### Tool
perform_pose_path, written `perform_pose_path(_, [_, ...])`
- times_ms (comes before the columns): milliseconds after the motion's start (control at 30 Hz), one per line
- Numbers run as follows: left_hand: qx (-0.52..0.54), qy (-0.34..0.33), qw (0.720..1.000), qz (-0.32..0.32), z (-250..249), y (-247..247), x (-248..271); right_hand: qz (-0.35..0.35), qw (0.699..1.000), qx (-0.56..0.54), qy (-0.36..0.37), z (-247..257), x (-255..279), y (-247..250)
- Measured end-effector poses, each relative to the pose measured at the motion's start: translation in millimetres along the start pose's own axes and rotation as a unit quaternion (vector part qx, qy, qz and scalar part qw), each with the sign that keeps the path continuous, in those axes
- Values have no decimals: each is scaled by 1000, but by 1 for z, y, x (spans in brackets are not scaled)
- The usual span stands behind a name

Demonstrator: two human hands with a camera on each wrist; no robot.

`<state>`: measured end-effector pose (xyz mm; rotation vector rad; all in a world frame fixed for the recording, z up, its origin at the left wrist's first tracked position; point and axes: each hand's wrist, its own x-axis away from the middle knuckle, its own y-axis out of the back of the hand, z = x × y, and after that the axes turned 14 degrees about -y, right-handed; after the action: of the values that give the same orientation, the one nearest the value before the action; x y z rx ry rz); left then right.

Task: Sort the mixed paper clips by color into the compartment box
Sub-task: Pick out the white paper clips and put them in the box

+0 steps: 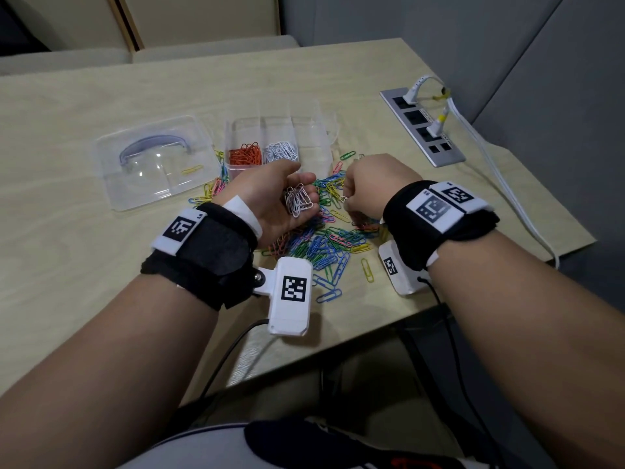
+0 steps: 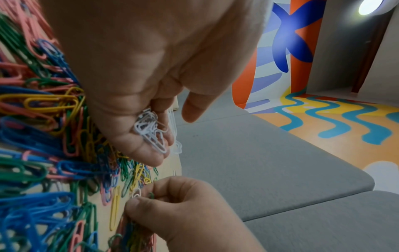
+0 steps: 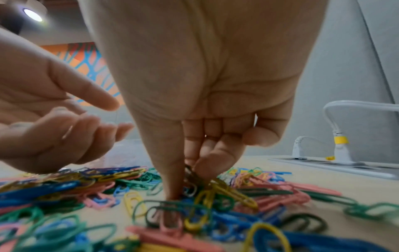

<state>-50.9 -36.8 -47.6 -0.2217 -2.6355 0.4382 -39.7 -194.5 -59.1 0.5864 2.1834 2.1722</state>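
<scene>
The mixed paper clips (image 1: 324, 231) lie heaped toward the tabletop's near edge, just in front of the clear compartment box (image 1: 277, 140), which holds orange clips (image 1: 245, 154) and white clips (image 1: 281, 151) in neighbouring compartments. The left hand (image 1: 280, 201) hovers palm-up, fingers cupped round a bunch of white ones (image 1: 297, 203). The right hand (image 1: 368, 187) pinches a white clip (image 2: 136, 192) out of the heap; the lid (image 1: 159, 160) lies left of the box.

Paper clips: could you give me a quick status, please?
Left hand cups white clips. Right hand pinches a clip in the mixed pile. Compartment box: orange, white started.
</scene>
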Motion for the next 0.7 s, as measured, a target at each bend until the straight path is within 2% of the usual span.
perform_pose_path(167, [4,0,1000,2,0,-1,-1,-24,999,-32,-10,-8,-1,4])
perform_pose_path(300, [1,1,1000,-2,1,-3,-2,11,998,-61,2,-13,5,17])
perform_pose_path(367, [-4,3,1000,-3,2,-5,-2,0,995,-100,13,-14,9,24])
perform_pose_path(433, [-6,8,1000,-2,2,-8,-1,-17,986,-165,34,-11,14,30])
perform_pose_path(533, [10,18,1000,7,4,-13,-2,17,962,-262,80,-1,23,36])
perform_pose_path(600, [24,23,999,14,4,-16,-1,11,952,-296,80,1,23,39])
perform_pose_path(633, [30,25,999,13,4,-16,-1,-8,957,-282,72,0,19,39])
perform_pose_path(700, [23,24,999,9,4,-16,0,-42,983,-173,46,-4,8,37])
